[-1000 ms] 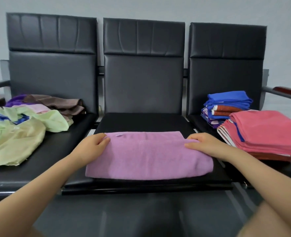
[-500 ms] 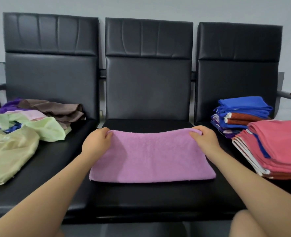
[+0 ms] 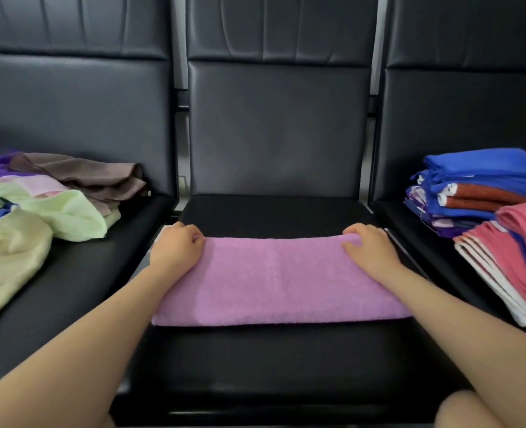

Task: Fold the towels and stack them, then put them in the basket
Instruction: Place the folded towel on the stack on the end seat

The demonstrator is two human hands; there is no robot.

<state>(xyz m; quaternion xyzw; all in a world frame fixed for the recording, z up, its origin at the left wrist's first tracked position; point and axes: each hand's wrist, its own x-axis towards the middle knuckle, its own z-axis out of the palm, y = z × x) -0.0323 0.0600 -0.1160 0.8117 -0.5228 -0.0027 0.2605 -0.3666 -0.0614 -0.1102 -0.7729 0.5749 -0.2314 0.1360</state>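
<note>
Towel work sits in the middle of your view: a folded pink-purple towel (image 3: 274, 279) lies flat across the middle seat (image 3: 274, 211) of a row of three black padded chairs, its near edge running straight along the cushion and its far edge slightly raised where you hold it. Your left hand (image 3: 176, 247) is at the far left corner, its fingers (image 3: 193, 234) curled over the edge and grasping the cloth. Your right hand (image 3: 369, 247) is at the far right corner, its fingers (image 3: 352, 234) likewise curled around the towel's edge, with the cloth bunched a little under them. Both forearms reach in from the bottom corners, the right one lying over the towel's right end. On the left seat (image 3: 70, 273) you have a loose heap of unfolded towels (image 3: 48, 205): pale green ones nearest you, a light pink one, a brown one behind and a bit of purple at the far left. On the right seat (image 3: 410, 230) stand two stacks of folded towels, apart from the one you hold: a blue and rust stack (image 3: 478, 186) toward the backrest, and a coral pink stack (image 3: 515, 257) nearer to you, just in front of it and touching it.
</note>
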